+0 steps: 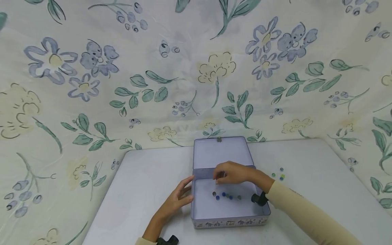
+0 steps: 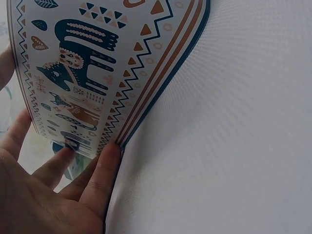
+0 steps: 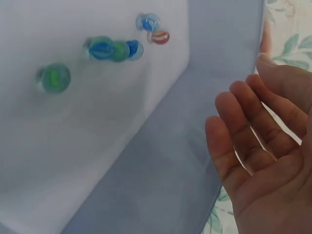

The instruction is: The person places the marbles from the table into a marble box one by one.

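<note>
- Marbles (image 1: 231,197), six in view, lie in a loose line on the floor of a shallow tin box (image 1: 214,223), set on a white table (image 1: 147,177).
- R hand (image 1: 234,172) hangs over the box's rear half, arm across the R wall; fingers loosely bent, w/ no marble seen in palm or at tips. Released, per the R wrist view.
- L hand (image 1: 176,200) is spread, fingers laid on the patterned outer L wall, not clenched; prob. a steadying touch, so the tin won't slide while the other hand works inside.
- Lid (image 1: 218,153) stands raised at the back, nr the floral cloth (image 1: 183,119); likely kept there b/c it leaves the top free for access.
- The box's walls presumably keep round glass from rolling away.
- Four loose marbles (image 1: 281,169) sit outside on the tabletop, R of the box, beyond the R forearm; no wall holds them, so a bump could send them off.
- Re hands: the six inside lie btwn L and R walls, just nearer the person than the R fingertips, apart from them; L hand is split from them by the L wall.
</note>
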`<state>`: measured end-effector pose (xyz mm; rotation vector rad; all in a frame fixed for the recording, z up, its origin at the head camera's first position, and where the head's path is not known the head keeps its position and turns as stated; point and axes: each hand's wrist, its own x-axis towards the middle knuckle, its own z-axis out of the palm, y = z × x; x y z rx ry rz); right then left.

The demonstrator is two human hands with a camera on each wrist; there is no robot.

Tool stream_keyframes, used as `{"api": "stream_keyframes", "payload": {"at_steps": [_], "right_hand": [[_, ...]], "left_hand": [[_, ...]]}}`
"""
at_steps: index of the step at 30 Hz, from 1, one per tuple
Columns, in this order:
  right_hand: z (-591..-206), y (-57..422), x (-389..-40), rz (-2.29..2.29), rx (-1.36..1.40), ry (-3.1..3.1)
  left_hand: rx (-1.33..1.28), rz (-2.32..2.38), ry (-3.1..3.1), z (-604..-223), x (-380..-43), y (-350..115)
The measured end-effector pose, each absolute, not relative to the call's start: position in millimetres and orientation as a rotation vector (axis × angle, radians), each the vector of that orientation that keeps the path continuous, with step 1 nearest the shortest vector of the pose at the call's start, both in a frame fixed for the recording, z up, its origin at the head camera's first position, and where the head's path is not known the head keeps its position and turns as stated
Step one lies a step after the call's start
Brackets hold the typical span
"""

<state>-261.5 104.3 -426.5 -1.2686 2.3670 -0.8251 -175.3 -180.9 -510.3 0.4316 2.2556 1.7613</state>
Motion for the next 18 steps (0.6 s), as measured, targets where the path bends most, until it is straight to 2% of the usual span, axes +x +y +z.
{"api": "stream_keyframes", "payload": {"at_steps": [18], "right_hand": [[-407, 150, -264, -0.882, -1.212, 2.466]], "left_hand": [[0.473, 1.769, 2.271, -512, -176, -182]]}}
